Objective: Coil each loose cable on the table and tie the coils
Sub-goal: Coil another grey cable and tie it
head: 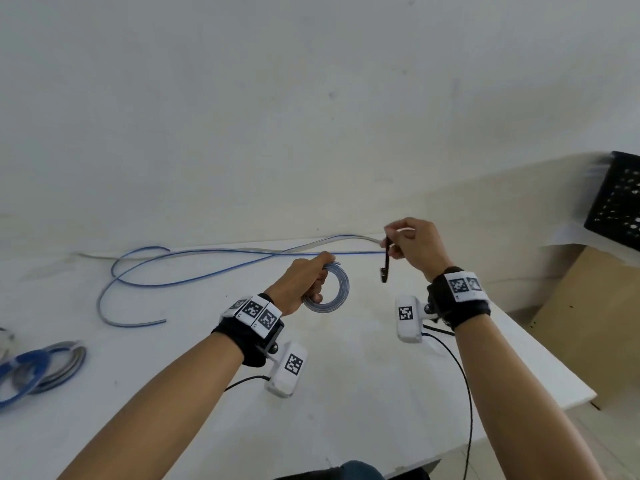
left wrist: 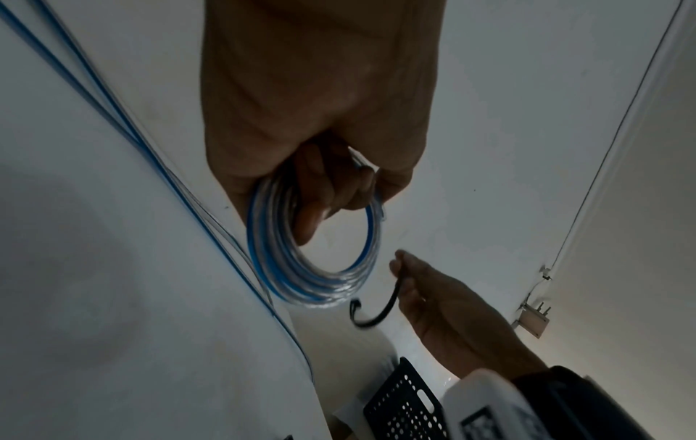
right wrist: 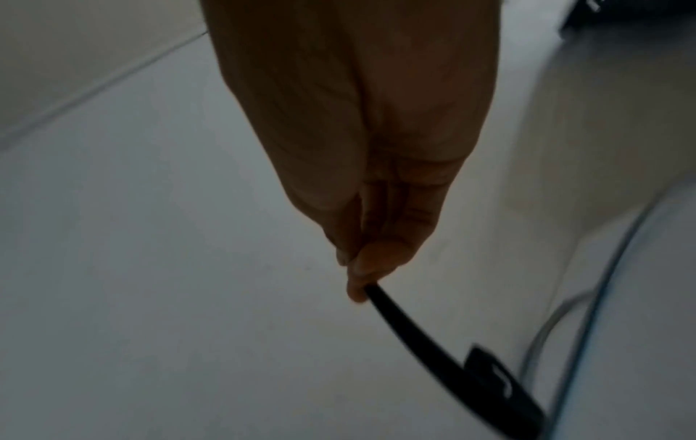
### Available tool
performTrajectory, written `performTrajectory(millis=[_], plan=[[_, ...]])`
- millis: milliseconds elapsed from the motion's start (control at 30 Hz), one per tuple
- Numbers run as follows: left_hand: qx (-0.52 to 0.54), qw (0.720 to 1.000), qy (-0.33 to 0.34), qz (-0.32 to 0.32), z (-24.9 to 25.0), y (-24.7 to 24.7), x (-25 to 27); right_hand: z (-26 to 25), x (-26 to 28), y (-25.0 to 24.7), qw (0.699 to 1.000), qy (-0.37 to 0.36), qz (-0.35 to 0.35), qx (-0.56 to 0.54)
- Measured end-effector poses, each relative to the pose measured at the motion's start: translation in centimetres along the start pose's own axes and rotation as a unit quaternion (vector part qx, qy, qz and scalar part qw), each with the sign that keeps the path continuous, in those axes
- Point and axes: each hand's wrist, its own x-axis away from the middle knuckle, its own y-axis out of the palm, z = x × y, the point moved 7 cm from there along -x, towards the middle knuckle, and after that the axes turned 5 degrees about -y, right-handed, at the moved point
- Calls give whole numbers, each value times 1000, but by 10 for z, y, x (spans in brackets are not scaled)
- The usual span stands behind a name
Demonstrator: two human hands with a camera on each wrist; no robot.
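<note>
We found the left hand (head: 300,284) clamped on a finished coil (head: 329,291) above the bench (head: 346,375), untied. The right hand (head: 415,247) pinched a black tie (head: 386,259). Tied coils (head: 38,368) lay at the left edge; one loose cable (head: 145,271) remained near the far edge.

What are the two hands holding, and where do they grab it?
The left hand grips the cable coil at its top, fingers through the ring. The right hand pinches the black tie strap by its upper end.
</note>
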Motion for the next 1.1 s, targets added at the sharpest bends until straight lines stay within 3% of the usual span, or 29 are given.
performTrajectory(millis=[100, 200, 300, 467, 633, 800, 1100], plan=[[19, 999, 12, 40, 3, -33, 2, -29, 0, 54, 981, -6, -92, -172], [51, 995, 23, 88, 0, -76, 3, -50, 2, 111, 955, -5, -151, -255], [95, 986, 36, 129, -8, -117, 2, -60, 1, 171, 956, -26, -173, -236], [155, 965, 59, 205, -18, -182, -7, -69, -6, 250, 964, -75, -120, -226], [188, 939, 95, 272, -27, -231, -8, -65, -1, 313, 960, -91, -148, -220], [188, 928, 108, 304, -31, -252, -4, -65, 6, 329, 954, -116, -110, -253], [168, 912, 184, 326, -20, -262, 2, -95, 20, 322, 923, -165, -145, -315]])
